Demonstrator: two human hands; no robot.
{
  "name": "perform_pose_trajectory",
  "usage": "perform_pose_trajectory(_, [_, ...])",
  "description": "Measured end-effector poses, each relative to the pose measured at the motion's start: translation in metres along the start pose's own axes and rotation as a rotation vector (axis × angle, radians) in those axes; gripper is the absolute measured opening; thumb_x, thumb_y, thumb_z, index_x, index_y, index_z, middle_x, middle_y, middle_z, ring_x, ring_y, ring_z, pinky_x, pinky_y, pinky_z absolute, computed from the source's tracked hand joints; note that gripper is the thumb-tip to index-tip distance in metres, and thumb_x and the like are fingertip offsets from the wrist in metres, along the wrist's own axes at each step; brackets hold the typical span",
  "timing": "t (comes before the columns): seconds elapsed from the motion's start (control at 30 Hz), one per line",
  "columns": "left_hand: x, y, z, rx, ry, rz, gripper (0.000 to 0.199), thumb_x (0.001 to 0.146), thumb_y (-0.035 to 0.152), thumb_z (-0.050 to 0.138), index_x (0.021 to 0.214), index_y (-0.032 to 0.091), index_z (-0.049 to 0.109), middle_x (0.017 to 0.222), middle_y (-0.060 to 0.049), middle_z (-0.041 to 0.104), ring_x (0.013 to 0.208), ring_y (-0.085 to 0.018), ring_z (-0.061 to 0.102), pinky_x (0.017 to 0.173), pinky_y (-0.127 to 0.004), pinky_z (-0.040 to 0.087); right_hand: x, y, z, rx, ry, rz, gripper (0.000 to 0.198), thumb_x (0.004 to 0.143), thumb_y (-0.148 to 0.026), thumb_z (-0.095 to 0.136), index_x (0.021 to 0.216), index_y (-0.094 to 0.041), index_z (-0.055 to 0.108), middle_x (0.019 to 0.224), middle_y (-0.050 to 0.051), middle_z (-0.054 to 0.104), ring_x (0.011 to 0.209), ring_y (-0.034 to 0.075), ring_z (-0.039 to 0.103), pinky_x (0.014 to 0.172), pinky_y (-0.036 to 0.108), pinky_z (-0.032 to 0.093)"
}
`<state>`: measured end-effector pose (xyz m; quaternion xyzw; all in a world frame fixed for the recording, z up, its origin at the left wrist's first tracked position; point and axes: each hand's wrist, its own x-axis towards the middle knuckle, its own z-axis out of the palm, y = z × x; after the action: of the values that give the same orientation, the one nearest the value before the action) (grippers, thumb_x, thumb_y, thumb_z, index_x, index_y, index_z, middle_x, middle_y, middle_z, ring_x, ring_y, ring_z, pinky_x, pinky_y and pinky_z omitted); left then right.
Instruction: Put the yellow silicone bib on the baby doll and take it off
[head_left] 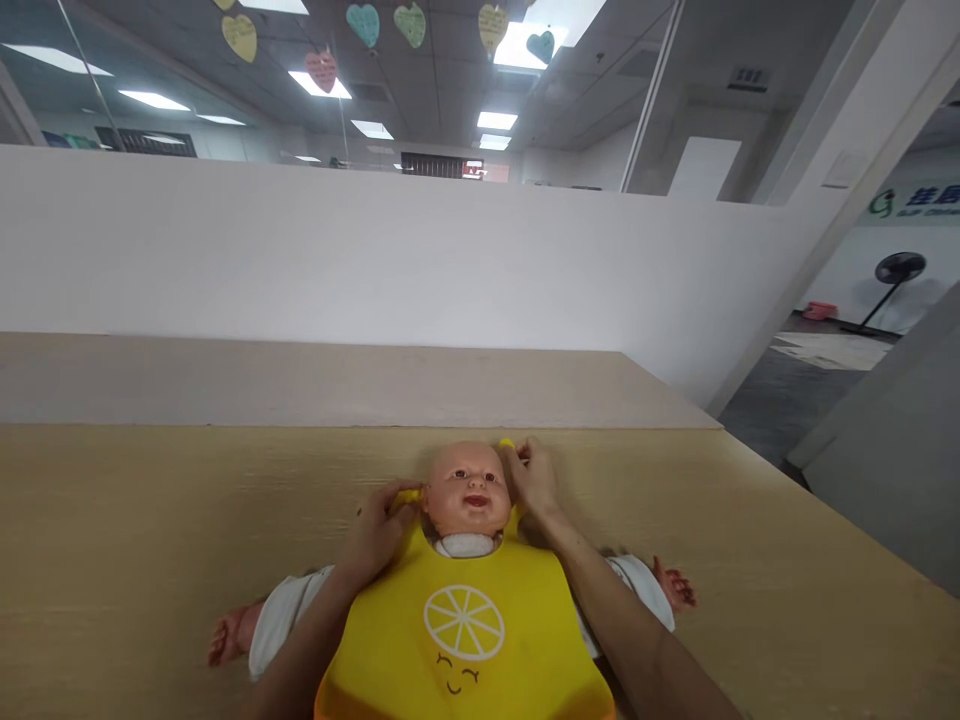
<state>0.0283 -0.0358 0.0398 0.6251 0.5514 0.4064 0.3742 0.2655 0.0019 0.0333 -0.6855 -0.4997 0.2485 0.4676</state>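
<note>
On a wooden table (150, 520), a doll (469, 495) lies on its back under a yellow bib (465, 640). The left hand (379, 535) pinches one strap end by the doll's ear; the right hand (534, 478) pinches the other beside its head. Fastening looks to be the step in hand, and joining both ends behind the neck is probably what comes next

Bib (465, 630): smooth yellow silicone-like plastic, slight sheen. Doll (469, 490): glossy moulded plastic head, white cloth garment. Worktop (150, 540): pale wood-grain laminate, matt. Partition (337, 250) at 12 o'clock: plain white, matt.
</note>
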Motion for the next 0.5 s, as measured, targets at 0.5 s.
perform_pose_trajectory(0.5, [-0.044,0.051,-0.017,-0.606,-0.266,0.143,0.050,0.064,0.032,0.078,0.111,0.019,0.068,0.115,-0.011,0.065,0.103,-0.024,0.063,0.088,-0.033,0.052,-0.094,-0.085,-0.042,-0.162,-0.030,-1.171,0.018,0.081,-0.028,0.053,0.081,-0.016,0.066,0.109,0.000,0.050,0.104,-0.008,0.043,0.090,0.001,0.038])
